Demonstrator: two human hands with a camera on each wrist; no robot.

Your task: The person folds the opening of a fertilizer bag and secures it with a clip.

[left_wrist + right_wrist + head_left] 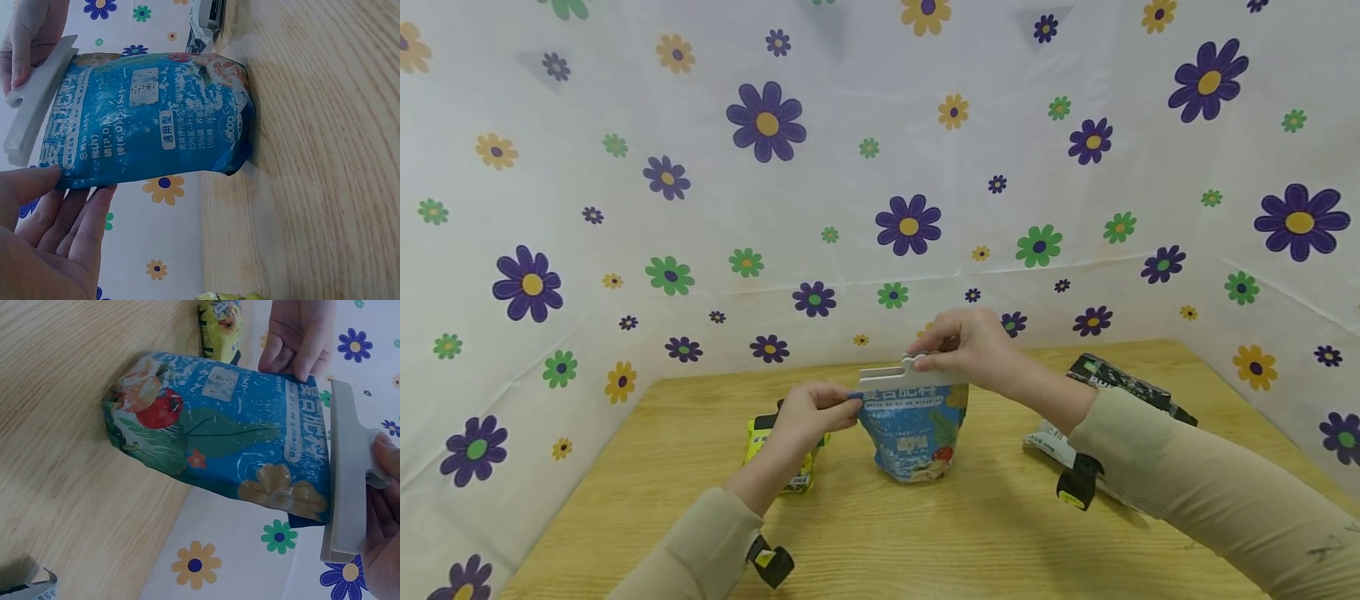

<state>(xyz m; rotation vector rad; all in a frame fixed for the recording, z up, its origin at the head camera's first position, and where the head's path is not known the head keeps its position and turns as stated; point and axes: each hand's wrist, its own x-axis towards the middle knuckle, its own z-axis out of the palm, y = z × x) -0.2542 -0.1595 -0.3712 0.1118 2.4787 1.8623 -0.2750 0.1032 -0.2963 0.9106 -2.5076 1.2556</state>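
A blue plastic fertilizer bag [913, 446] with printed vegetables stands upright on the wooden table. My left hand [812, 414] pinches its upper left corner between thumb and fingers, which the left wrist view shows closely at the bag's edge [87, 181]. Along the bag's top lies a long white bag clip [883, 381]. My right hand [976, 348] grips the clip by its raised middle part, thumb on the near side. In the right wrist view the clip [350, 481] runs along the bag's top edge, its two bars slightly apart at the lower end.
A yellow and black packet [802, 473] lies behind my left hand. On the right, a black packet [1120, 382] and a silver-white packet [1051, 447] lie partly behind my right forearm. Flower-printed white cloth [842, 192] surrounds the wooden table [865, 546] at the back and sides.
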